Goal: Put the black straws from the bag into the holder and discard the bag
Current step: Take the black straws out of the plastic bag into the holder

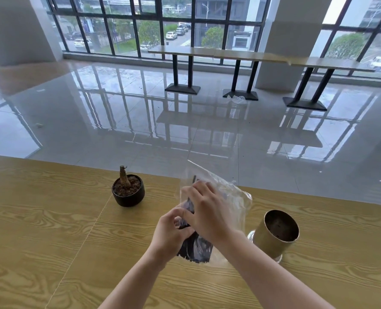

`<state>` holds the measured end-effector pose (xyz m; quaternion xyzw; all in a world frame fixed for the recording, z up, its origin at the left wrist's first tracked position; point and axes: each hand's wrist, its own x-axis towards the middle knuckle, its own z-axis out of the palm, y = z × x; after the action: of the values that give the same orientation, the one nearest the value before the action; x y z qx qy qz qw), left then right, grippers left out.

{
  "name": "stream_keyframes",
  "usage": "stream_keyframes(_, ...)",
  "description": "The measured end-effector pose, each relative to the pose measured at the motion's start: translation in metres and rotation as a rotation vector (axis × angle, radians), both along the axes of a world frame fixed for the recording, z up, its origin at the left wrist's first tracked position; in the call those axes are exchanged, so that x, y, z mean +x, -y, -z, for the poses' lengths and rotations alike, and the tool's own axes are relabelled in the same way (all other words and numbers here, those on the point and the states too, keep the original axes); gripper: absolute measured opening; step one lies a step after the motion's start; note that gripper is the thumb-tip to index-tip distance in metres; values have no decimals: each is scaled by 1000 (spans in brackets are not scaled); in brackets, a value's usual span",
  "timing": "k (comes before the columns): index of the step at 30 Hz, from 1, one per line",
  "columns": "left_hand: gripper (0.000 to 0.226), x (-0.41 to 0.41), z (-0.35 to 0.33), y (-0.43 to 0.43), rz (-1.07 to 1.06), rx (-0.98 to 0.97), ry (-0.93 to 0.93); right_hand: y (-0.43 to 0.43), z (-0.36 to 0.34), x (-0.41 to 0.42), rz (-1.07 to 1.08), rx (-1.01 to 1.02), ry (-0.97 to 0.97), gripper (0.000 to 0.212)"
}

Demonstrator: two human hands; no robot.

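A clear plastic bag (234, 197) full of black straws (196, 248) is held above the wooden table (51, 230), in front of me. My left hand (170, 233) grips the bag and the straw bundle from the left, near its middle. My right hand (207, 208) closes over the bag from the right and above, covering part of the straws. The bag's open top rises past my fingers. The holder (276, 233), a gold metal cylinder with an open mouth, stands to the right of the bag and looks empty inside.
A small black pot (129, 195) with soil and a bare stem stands on the table to the left of my hands. The table's far edge runs just behind the pot. Beyond lie glossy floor tiles, long tables on black legs (182, 70) and tall windows.
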<state>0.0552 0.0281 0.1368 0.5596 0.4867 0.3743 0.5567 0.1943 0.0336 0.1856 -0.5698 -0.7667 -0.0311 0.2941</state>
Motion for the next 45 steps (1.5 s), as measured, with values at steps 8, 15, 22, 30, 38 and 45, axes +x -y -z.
stream_keyframes(8,62,4,-7,8,-12,13,-77,-2,0,2,2,73,-77,13)
stream_keyframes(15,65,-3,-12,9,48,-155,178,-17,-15,34,122,-149,-342,13)
stream_keyframes(22,61,-15,-14,8,58,-225,320,-17,-34,70,68,-284,-811,27)
stream_keyframes(30,57,-19,-17,5,61,-234,386,24,14,57,44,-70,-17,60)
stream_keyframes(38,57,-15,-21,6,95,-221,409,13,11,55,-21,17,-9,43)
stream_keyframes(45,57,-23,-22,8,78,-184,406,-1,-7,53,18,42,-135,17)
